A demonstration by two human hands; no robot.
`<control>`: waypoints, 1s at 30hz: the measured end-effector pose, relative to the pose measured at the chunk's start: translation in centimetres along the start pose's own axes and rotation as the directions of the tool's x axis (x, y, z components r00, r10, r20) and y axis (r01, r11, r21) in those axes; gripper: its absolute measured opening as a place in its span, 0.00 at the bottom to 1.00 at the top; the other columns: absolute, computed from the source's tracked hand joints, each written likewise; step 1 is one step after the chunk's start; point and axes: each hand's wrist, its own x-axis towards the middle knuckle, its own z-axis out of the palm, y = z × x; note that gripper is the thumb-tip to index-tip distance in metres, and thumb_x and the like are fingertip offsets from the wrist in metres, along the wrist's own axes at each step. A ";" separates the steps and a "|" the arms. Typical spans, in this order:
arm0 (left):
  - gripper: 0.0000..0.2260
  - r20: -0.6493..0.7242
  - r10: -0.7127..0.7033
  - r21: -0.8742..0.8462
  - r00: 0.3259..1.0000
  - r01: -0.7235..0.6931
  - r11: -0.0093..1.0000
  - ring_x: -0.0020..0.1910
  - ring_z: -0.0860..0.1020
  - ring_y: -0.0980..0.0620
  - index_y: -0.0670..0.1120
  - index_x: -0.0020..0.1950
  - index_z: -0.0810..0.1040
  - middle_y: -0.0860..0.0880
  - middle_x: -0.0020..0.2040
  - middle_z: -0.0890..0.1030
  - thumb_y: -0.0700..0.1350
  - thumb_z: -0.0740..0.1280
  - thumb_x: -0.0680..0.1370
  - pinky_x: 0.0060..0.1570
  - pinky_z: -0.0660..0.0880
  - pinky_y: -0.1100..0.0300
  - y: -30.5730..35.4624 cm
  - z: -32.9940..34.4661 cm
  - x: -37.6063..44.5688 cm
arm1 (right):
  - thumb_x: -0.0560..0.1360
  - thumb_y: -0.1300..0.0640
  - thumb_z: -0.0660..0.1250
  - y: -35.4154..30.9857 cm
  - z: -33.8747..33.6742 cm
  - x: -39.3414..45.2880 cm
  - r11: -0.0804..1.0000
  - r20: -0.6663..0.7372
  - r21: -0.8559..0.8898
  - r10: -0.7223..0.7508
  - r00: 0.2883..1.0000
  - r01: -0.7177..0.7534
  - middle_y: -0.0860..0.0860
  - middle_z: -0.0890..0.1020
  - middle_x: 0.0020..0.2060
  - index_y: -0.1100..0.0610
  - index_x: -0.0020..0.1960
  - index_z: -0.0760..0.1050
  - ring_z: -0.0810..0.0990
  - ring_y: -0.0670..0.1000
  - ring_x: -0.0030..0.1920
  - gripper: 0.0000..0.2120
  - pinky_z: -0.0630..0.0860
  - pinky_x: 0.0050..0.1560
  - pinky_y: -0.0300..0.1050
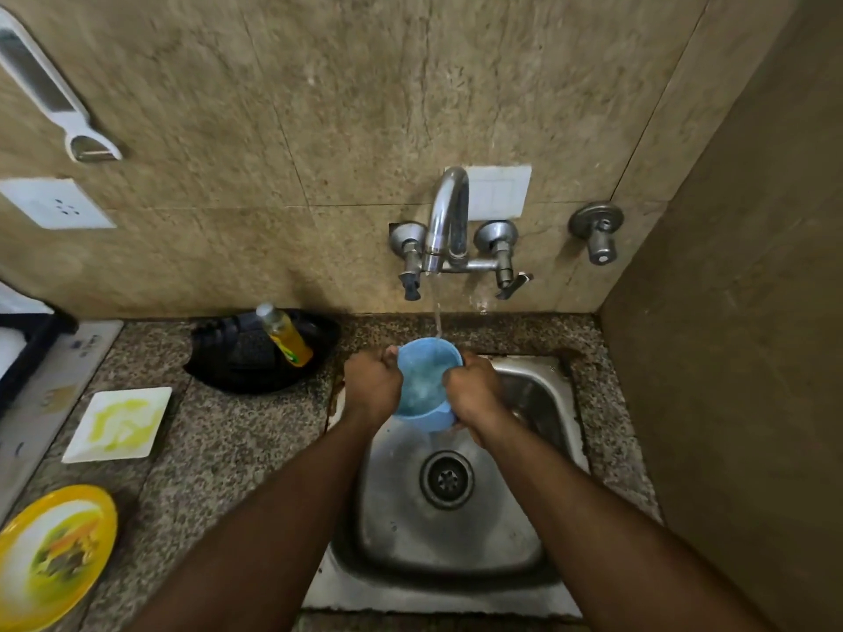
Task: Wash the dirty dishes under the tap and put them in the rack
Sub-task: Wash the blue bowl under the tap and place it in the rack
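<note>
Fingers of both hands are curled tight on the cup [422,380]: the left hand [372,385] grips the rim on one side, the right hand [472,387] grips the opposite side and wall. Cup is held over the back of the sink [538,394], directly beneath the tap [447,221], with the stream falling inside its far rim. Its axis tilts, mouth facing up and toward the person, base away and down.

Step in hand, by judgement: rinsing the cup. Next move calls for tipping out the water and carrying it to the rack, which is not in view. A white plate [118,424] and yellow plate [50,554] wait unwashed on the counter [237,449].
</note>
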 end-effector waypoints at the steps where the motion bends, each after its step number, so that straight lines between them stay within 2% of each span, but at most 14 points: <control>1: 0.18 0.004 -0.002 -0.005 1.000 0.002 1.000 0.45 0.83 0.37 0.39 0.49 0.86 0.37 0.44 0.86 0.51 0.64 0.84 0.46 0.77 0.53 0.2 0.0 0.3 | 0.71 0.61 0.60 -0.1 0.0 -0.4 1.000 -0.020 0.007 -0.002 1.000 0.002 0.54 0.84 0.47 0.49 0.57 0.79 0.84 0.59 0.43 0.18 0.85 0.41 0.64; 3: 0.23 0.005 -0.017 0.002 1.000 0.017 1.000 0.39 0.83 0.39 0.40 0.43 0.86 0.39 0.38 0.85 0.58 0.64 0.83 0.42 0.76 0.55 0.7 0.1 0.9 | 0.72 0.62 0.60 -0.5 -0.4 -0.9 1.000 -0.072 0.018 0.006 0.997 -0.005 0.54 0.84 0.48 0.50 0.57 0.79 0.83 0.57 0.43 0.18 0.85 0.42 0.60; 5: 0.27 0.004 -0.003 -0.001 1.000 0.003 1.000 0.33 0.80 0.44 0.41 0.37 0.84 0.43 0.31 0.82 0.62 0.65 0.81 0.37 0.73 0.56 1.6 0.4 1.2 | 0.74 0.62 0.61 -1.0 -1.0 -1.2 0.999 -0.136 -0.038 0.000 0.991 -0.006 0.56 0.84 0.52 0.54 0.60 0.80 0.82 0.58 0.46 0.17 0.82 0.46 0.51; 8: 0.24 0.050 0.033 -0.045 0.998 -0.031 0.999 0.29 0.78 0.47 0.41 0.35 0.84 0.42 0.30 0.81 0.58 0.67 0.81 0.36 0.67 0.58 2.9 1.0 1.4 | 0.77 0.61 0.61 -1.6 -2.0 -1.1 0.994 -0.199 -0.105 0.005 0.980 -0.026 0.58 0.83 0.58 0.58 0.63 0.79 0.82 0.62 0.56 0.17 0.72 0.45 0.44; 10: 0.18 0.118 0.076 -0.007 0.990 -0.076 0.997 0.32 0.77 0.47 0.38 0.40 0.85 0.39 0.35 0.84 0.50 0.69 0.82 0.37 0.67 0.59 3.2 1.4 1.3 | 0.77 0.58 0.61 -1.6 -2.5 -0.9 0.993 -0.218 -0.113 0.005 0.976 -0.030 0.59 0.83 0.59 0.57 0.64 0.79 0.81 0.63 0.57 0.17 0.75 0.47 0.46; 12: 0.10 0.192 0.116 0.034 0.974 -0.125 0.992 0.36 0.76 0.49 0.37 0.46 0.85 0.39 0.41 0.85 0.41 0.68 0.80 0.39 0.66 0.61 3.1 1.6 0.8 | 0.72 0.56 0.60 -1.5 -2.9 -1.0 0.994 -0.232 -0.104 0.002 0.973 -0.026 0.60 0.83 0.57 0.56 0.62 0.79 0.82 0.64 0.55 0.20 0.82 0.51 0.56; 13: 0.08 0.217 0.133 0.035 0.967 -0.144 0.989 0.38 0.77 0.49 0.36 0.49 0.85 0.39 0.43 0.85 0.37 0.67 0.79 0.39 0.65 0.64 2.9 1.6 0.5 | 0.69 0.55 0.59 -1.2 -3.0 -0.9 0.995 -0.238 -0.101 0.001 0.971 -0.026 0.59 0.83 0.56 0.55 0.61 0.79 0.83 0.65 0.53 0.23 0.83 0.50 0.60; 16: 0.09 0.215 0.189 -0.017 0.958 -0.190 0.982 0.41 0.81 0.47 0.38 0.52 0.85 0.42 0.46 0.86 0.34 0.65 0.78 0.40 0.67 0.68 2.6 1.8 -0.3 | 0.64 0.53 0.56 0.2 -3.0 -0.5 0.992 -0.232 -0.127 -0.027 0.972 -0.003 0.59 0.83 0.54 0.54 0.59 0.79 0.83 0.64 0.50 0.26 0.84 0.45 0.63; 18: 0.07 0.147 0.161 -0.036 0.976 -0.157 0.987 0.35 0.78 0.51 0.39 0.45 0.85 0.43 0.40 0.85 0.39 0.68 0.80 0.38 0.66 0.67 2.8 2.0 -0.4 | 0.64 0.53 0.57 -0.3 -3.4 -1.7 0.989 -0.222 -0.147 -0.045 0.974 0.012 0.58 0.84 0.53 0.54 0.58 0.79 0.83 0.63 0.50 0.25 0.84 0.46 0.62; 20: 0.17 0.091 0.081 -0.069 0.993 -0.075 0.995 0.27 0.72 0.56 0.45 0.32 0.79 0.49 0.29 0.79 0.49 0.72 0.79 0.34 0.66 0.61 2.9 2.4 -0.5 | 0.65 0.54 0.59 -0.6 -3.8 -2.5 0.983 -0.219 -0.184 -0.066 0.974 0.025 0.57 0.85 0.51 0.54 0.58 0.80 0.84 0.62 0.49 0.23 0.84 0.47 0.60; 22: 0.26 0.066 0.033 -0.063 0.997 -0.029 0.998 0.25 0.72 0.55 0.46 0.26 0.71 0.53 0.24 0.72 0.58 0.72 0.78 0.31 0.68 0.59 2.9 2.8 -0.8 | 0.68 0.55 0.62 -0.8 -4.4 -2.9 0.972 -0.214 -0.229 -0.096 0.972 0.045 0.55 0.85 0.51 0.52 0.59 0.81 0.84 0.60 0.50 0.21 0.84 0.49 0.56; 26: 0.33 0.089 -0.099 -0.090 0.991 0.107 0.990 0.30 0.78 0.47 0.46 0.25 0.72 0.50 0.25 0.75 0.72 0.63 0.76 0.36 0.73 0.58 2.9 3.3 -1.7 | 0.70 0.57 0.63 -1.1 -5.0 -2.9 0.964 -0.194 -0.250 -0.142 0.971 0.091 0.54 0.85 0.50 0.51 0.60 0.81 0.84 0.58 0.48 0.20 0.84 0.48 0.53; 30: 0.37 0.140 -0.274 -0.197 0.951 0.298 0.934 0.33 0.80 0.47 0.45 0.25 0.74 0.50 0.27 0.78 0.80 0.63 0.68 0.43 0.80 0.52 3.9 2.8 -1.9 | 0.69 0.56 0.62 -1.2 -4.3 -3.1 0.957 -0.207 -0.255 -0.196 0.958 0.141 0.54 0.86 0.51 0.51 0.59 0.81 0.84 0.58 0.49 0.20 0.83 0.50 0.53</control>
